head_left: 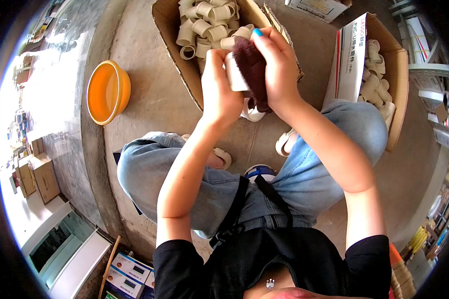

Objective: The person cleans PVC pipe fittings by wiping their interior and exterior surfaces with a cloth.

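Note:
My left hand (220, 94) is closed around a white plastic pipe fitting (235, 74). Pressed against the fitting's right side is a dark brown cloth (252, 67), gripped in my right hand (280, 74). The cloth hides part of the fitting. Just below the cloth a white rounded piece (253, 115) shows; I cannot tell whether it belongs to the same fitting. Both hands are above the near edge of an open cardboard box (172, 55), which holds several cream-white pipe fittings (204, 27).
To the right stands another cardboard box (396, 94) with several fittings (376, 89). An orange basin (109, 93) sits on the concrete floor at left. Under me is a blue and white bucket-like seat (260, 172). Cartons (45, 177) and shelves (429, 67) line the sides.

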`<act>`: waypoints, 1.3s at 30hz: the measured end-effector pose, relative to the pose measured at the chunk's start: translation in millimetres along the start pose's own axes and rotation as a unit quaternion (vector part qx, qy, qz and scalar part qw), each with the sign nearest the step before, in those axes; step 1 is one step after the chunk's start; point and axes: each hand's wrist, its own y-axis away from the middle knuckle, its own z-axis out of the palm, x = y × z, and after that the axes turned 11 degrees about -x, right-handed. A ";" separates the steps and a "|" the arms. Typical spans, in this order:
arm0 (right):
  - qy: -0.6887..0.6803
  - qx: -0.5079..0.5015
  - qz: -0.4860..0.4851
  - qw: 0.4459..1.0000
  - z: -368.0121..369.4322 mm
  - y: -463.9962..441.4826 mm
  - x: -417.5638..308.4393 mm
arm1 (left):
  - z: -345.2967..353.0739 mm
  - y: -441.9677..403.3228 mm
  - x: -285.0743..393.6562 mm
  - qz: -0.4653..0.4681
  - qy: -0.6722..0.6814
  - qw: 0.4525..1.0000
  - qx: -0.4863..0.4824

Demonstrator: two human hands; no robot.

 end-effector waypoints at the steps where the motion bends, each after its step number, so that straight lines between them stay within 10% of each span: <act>1: -0.082 0.028 0.009 0.996 6.6 3.2 -4.7 | 3.2 0.3 -5.7 -0.017 0.122 0.992 0.007; 6: -0.142 0.029 -0.002 0.989 10.4 1.8 3.4 | 11.7 6.8 5.6 -0.030 0.346 0.936 0.045; 14: 0.190 -0.073 0.006 0.979 -0.8 -15.5 -6.0 | -23.0 -1.5 13.9 -0.014 -0.056 0.993 -0.099; 22: 0.550 -0.053 0.017 0.833 13.5 -5.3 -23.4 | -0.7 10.4 11.3 0.070 -0.193 0.976 -0.074; 25: 0.369 -0.030 -0.010 0.929 7.6 -5.7 -20.4 | -4.4 3.8 7.4 0.144 -0.098 0.984 -0.036; 30: -0.097 0.076 0.010 0.992 12.6 3.3 -9.0 | -0.6 0.1 6.7 -0.014 0.187 0.982 0.022; 35: -0.054 0.048 -0.030 0.997 10.4 3.7 -9.6 | 2.2 5.2 15.0 -0.011 0.332 0.943 0.034; 39: 0.131 -0.026 -0.028 0.991 -4.3 -11.5 -17.7 | -8.9 -0.3 1.4 0.027 0.023 0.998 -0.058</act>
